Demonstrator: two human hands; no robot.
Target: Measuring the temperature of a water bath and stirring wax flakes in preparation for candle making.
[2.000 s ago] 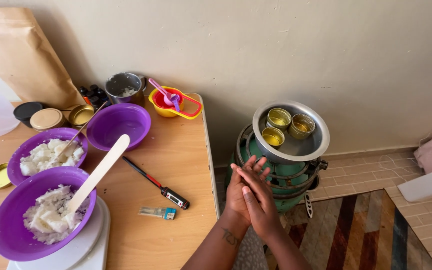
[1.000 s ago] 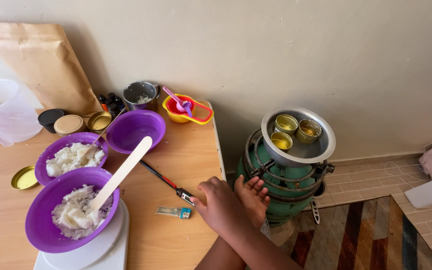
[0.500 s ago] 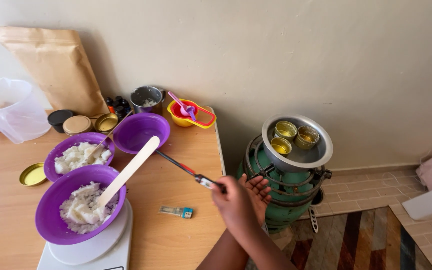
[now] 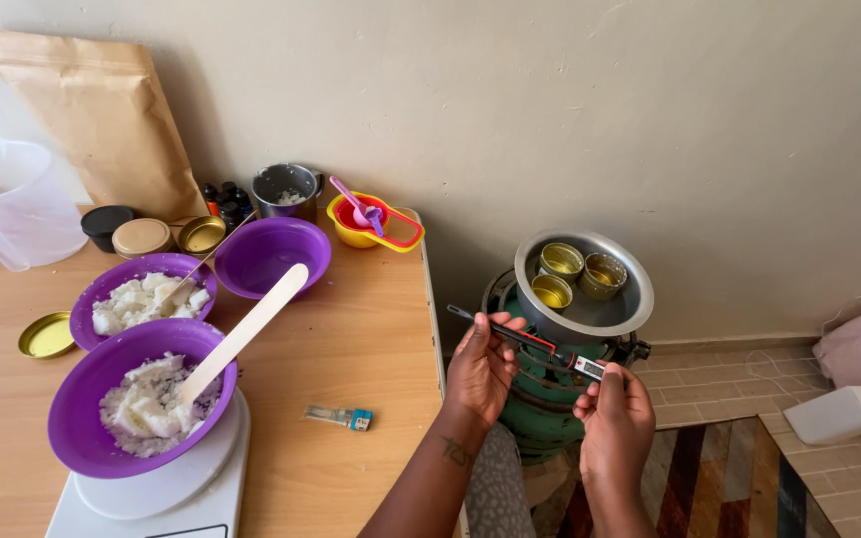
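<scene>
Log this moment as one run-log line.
left hand: holds probe thermometer stem | right hand: grips its display end | behind: pan of tins on burner

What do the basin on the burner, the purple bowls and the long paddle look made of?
Basin: likely aluminium or steel, grey with a dull brushed sheen and thin rolled rim. Purple bowls: probably plastic, uniform glossy colour and soft highlights. Paddle: looks like pale bare wood, matte, flat like a large craft stick, though grain is too fine to confirm.

left hand [image 4: 480, 371] and right hand [image 4: 614, 410] raised, fingers pinched
</scene>
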